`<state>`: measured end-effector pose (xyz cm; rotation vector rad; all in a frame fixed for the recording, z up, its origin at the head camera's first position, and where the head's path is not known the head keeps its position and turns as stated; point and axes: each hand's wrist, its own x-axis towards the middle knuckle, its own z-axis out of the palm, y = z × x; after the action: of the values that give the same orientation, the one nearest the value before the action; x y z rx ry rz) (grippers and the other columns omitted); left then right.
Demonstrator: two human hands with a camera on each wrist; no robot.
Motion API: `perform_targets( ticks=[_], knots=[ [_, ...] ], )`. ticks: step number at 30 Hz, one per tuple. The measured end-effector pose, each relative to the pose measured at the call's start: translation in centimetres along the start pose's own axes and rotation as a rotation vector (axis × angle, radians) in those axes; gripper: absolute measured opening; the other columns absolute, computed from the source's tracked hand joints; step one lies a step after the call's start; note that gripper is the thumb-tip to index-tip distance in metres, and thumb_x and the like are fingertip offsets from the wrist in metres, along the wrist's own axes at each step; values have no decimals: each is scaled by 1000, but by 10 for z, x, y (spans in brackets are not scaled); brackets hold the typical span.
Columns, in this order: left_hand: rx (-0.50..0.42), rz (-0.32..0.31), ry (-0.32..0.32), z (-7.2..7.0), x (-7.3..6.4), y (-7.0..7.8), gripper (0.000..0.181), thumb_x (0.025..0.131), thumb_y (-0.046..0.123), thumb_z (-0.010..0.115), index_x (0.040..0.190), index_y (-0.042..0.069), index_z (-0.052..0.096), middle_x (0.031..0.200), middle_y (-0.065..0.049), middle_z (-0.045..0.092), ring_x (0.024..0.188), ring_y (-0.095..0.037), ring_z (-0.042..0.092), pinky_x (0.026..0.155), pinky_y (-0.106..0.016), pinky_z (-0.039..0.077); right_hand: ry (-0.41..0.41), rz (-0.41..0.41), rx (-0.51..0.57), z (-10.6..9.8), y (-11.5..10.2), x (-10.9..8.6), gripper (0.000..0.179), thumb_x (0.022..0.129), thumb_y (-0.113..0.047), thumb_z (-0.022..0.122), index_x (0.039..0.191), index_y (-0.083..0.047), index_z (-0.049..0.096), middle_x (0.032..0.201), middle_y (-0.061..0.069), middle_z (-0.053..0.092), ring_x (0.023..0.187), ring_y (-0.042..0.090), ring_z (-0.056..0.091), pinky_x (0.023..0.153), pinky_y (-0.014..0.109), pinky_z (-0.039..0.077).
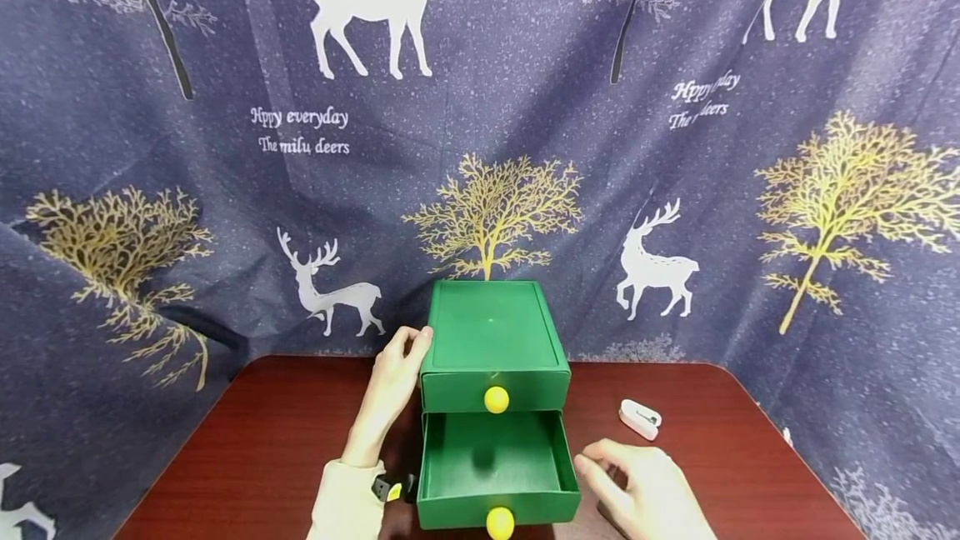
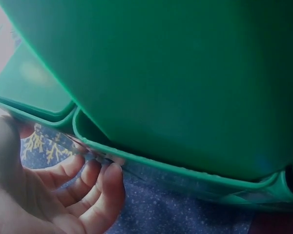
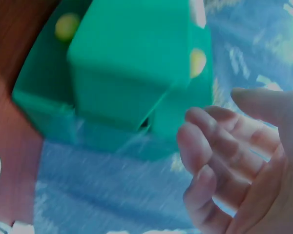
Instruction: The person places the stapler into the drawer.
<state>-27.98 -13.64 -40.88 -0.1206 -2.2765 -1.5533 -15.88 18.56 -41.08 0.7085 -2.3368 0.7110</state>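
A green two-drawer box (image 1: 491, 323) with round yellow knobs stands on the table. Its lower drawer (image 1: 497, 511) is pulled out, its bare green floor showing, while the upper drawer (image 1: 450, 392) is closed. At the box's upper left edge rests my left hand (image 1: 393, 377); in the left wrist view its bent fingertips touch the green side wall. My right hand (image 1: 647, 486) is just right of the pulled-out drawer, fingers loosely curled and holding nothing. The right wrist view shows a gap between that hand (image 3: 239, 161) and the box (image 3: 127, 58).
A small white stapler (image 1: 641, 420) lies on the dark red table (image 1: 300, 415), right of the box and beyond my right hand. Behind the table hangs a blue cloth (image 1: 517, 115) printed with deer and trees.
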Motion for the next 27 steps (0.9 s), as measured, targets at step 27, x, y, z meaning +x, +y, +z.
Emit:
perform_targets(
  ticks=[27],
  knots=[
    [-33,-1,-8,2,2,1,43,96,56,52,97,15,61,72,-4,55,57,-20,56,60,-34,48,-154,339,-113,-17,95,-3,9,88,-28,74,89,-26,65,76,-18,61,69,3,56,59,35,45]
  ],
)
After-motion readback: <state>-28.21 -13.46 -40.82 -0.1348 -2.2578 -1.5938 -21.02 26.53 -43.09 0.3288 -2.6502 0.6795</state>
